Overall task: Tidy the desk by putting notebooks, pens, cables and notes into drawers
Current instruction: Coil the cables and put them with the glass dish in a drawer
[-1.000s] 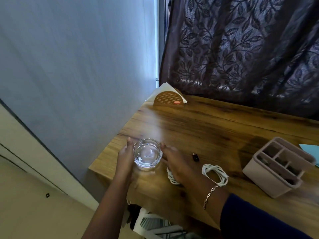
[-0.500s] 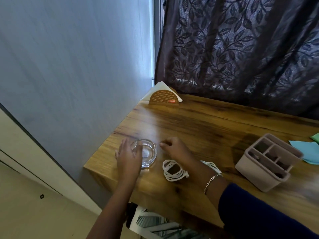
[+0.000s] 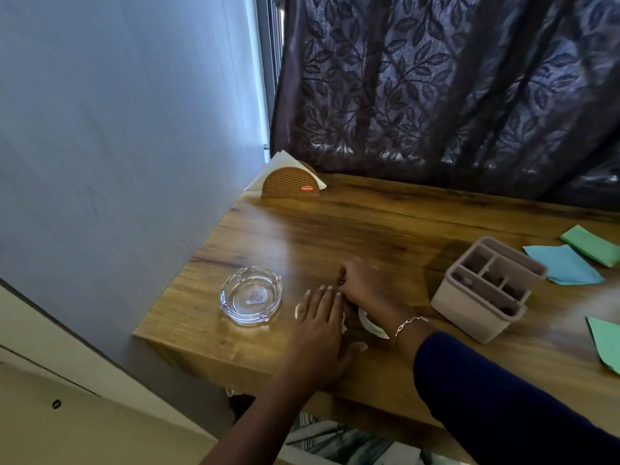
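A white coiled cable [image 3: 370, 325] lies near the front edge of the wooden desk [image 3: 369, 223], mostly covered by my hands. My left hand [image 3: 318, 330] rests flat on one coil, fingers straight and together. Just behind it, my right hand [image 3: 362, 283] is curled into a fist on the desk, its wrist over the other coil; what is inside the fist is hidden. A blue note [image 3: 567, 265] and two green notes [image 3: 590, 245] [image 3: 607, 344] lie at the right.
A glass ashtray [image 3: 251, 295] sits left of my hands near the desk's corner. A beige desk organizer [image 3: 486, 290] stands to the right. A brown napkin holder [image 3: 290, 182] is at the back left. Curtain behind, wall on the left.
My left hand let go of the ashtray and moved right onto the cable. My right hand shifted right and curled up. The small dark plug seen earlier is out of sight.
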Demonstrator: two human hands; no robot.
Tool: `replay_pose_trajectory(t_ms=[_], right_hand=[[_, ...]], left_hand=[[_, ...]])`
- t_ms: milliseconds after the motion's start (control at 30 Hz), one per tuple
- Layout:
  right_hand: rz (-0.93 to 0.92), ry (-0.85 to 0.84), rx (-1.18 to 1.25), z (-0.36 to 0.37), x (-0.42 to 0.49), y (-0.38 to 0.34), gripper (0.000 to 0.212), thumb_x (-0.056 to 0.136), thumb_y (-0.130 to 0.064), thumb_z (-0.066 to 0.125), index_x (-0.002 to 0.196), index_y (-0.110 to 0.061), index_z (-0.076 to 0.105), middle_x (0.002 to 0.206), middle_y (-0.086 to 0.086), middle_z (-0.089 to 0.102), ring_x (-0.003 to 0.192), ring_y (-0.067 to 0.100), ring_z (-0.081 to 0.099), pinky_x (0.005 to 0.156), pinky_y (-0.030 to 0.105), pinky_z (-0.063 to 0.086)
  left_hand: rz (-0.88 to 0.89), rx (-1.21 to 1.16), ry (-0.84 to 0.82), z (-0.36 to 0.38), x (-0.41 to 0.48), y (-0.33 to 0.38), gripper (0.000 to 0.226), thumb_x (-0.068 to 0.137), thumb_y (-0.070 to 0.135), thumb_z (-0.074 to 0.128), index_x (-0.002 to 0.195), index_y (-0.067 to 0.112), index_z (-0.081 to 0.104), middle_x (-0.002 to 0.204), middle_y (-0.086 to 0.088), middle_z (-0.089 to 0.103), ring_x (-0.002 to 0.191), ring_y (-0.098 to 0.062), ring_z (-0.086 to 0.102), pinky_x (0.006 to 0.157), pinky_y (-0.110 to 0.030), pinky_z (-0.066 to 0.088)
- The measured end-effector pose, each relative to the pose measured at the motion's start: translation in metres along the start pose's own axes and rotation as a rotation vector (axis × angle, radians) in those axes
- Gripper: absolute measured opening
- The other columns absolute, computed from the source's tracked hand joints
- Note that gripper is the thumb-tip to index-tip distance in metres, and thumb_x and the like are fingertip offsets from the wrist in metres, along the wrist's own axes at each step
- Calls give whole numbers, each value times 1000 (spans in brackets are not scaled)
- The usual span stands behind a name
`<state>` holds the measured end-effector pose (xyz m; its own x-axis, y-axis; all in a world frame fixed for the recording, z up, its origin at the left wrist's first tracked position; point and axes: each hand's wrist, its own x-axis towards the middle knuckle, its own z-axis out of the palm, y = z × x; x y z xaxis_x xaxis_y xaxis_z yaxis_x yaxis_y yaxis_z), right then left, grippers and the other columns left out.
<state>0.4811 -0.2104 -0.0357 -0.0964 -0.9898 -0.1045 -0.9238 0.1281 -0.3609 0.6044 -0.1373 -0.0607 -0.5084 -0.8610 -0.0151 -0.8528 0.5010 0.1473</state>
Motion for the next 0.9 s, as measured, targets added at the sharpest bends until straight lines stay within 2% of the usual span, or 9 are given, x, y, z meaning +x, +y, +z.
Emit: replay_pose_trajectory(t_ms=[100,233,367,533,700,800,900], right_hand=[[16,-26,26,-2,0,2,11,86,-11,58,96,-13,63,108,7,61,96,21,58,71,28,44],[39,45,175,-22,-10,17,14,85,-7,59,99,-12,63,104,6,64,97,20,59,71,24,40],[57,112,316,-40,-45,51,19,79,-8,68,96,-15,62,93,-2,64,90,12,59,77,25,47],[73,91,285,-35,-92,89,23,77,-6,70,97,-13,62,90,0,60,82,8,54,73,21,45],[88,110,253,-27,-112,109,29,78,-5,67,105,-14,58,93,-6,48,84,6,47,74,19,40],[105,109,238,-23,-118,112,29,80,-6,65,107,-15,56,98,-4,51,91,9,50,81,23,44],[110,110,253,-19,-120,115,30,80,-7,65,108,-17,56,110,-1,57,99,11,54,86,26,47]], left_hand=[[36,22,10,4,2,7,87,90,64,6,122,4,59,125,-13,60,120,-26,55,108,-41,34],[120,46,63,8,6,14,84,90,64,7,125,7,57,127,-10,60,120,-25,55,99,-45,39],[225,86,138,12,9,22,81,91,62,10,127,4,55,129,-12,58,122,-27,54,101,-45,37],[261,132,151,21,10,28,80,91,62,13,127,4,54,130,-12,57,122,-27,53,102,-45,35],[224,140,187,26,9,31,78,92,61,12,128,5,53,130,-12,57,122,-27,53,100,-47,38],[208,136,210,25,10,35,79,93,61,9,127,5,54,130,-12,58,121,-27,54,99,-48,39],[192,147,242,24,7,40,81,93,61,7,125,6,56,129,-10,58,122,-26,53,107,-40,33]])
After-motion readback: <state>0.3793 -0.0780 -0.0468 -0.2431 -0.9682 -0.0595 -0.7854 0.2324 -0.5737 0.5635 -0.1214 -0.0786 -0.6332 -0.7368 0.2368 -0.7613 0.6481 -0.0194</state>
